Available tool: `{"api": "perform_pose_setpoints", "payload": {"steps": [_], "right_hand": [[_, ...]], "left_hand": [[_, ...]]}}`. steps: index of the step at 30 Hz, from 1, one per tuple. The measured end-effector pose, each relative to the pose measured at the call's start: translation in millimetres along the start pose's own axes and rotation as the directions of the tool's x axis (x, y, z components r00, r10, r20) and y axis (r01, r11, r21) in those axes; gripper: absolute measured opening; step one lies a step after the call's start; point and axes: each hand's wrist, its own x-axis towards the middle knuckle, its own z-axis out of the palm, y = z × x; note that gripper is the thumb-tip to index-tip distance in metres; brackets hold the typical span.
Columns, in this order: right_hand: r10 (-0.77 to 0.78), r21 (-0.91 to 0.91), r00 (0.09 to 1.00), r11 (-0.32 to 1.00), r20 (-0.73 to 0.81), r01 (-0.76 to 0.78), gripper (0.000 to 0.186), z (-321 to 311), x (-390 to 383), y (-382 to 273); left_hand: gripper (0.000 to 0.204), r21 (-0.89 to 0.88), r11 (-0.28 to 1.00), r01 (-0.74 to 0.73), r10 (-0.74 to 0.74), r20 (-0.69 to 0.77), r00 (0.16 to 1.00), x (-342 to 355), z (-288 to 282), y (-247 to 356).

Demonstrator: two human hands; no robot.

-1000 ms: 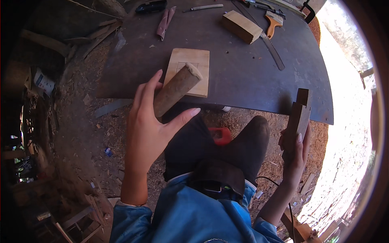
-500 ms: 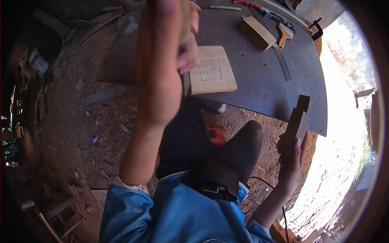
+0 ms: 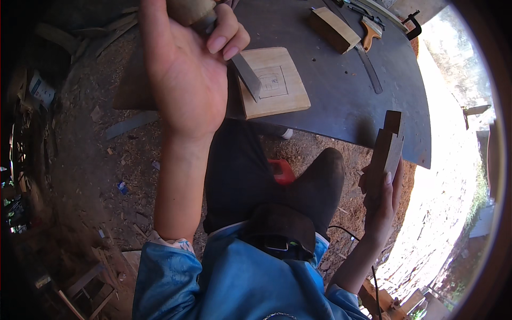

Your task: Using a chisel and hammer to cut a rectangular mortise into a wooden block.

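Note:
My left hand (image 3: 189,85) is raised over the left side of the table, palm toward me, with its fingers curled round the wooden handle (image 3: 189,9) of a chisel. From it the flat steel blade (image 3: 247,77) slants down across the left part of a pale square wooden board (image 3: 296,98). Whether the tip touches the board, I cannot tell. Pencil lines form a square with a small drawing inside on the board. My right hand (image 3: 385,205) grips a notched wooden block (image 3: 385,152) upright, off the table's front right edge.
The dark tabletop (image 3: 325,114) bears another wooden block (image 3: 335,31), an orange-handled brush (image 3: 372,34) and a metal ruler (image 3: 370,72). A black clamp (image 3: 413,25) sits at the far right edge. Below, a red object (image 3: 281,172) lies on the shaving-strewn floor, near a black cable (image 3: 376,288).
My left hand has shifted left and turned, so the chisel blade now slants over the board rather than beside its left edge. My right hand still holds the notched block, almost unmoved.

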Motion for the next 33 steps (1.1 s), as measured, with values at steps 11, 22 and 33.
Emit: {"api": "perform_pose_setpoints", "payload": {"steps": [11, 22, 33], "right_hand": [[-0.067, 0.035, 0.994, 0.997, 0.086, 0.064, 0.058, -7, 0, 11], [-0.026, -0.092, 0.999, 0.995, 0.028, 0.028, 0.06, -6, 5, 2], [-0.022, -0.037, 0.994, 0.999, 0.103, 0.026, 0.064, -21, 17, 11]], "left_hand": [[0.049, 0.55, 0.458, -0.699, 0.399, 0.576, 0.714, -31, 48, -82], [0.043, 0.728, 0.356, -0.585, 0.016, 0.622, 0.783, -35, 51, -102], [0.044, 0.721, 0.228, -0.654, -0.138, 0.689, 0.712, -51, 20, -83]]}}
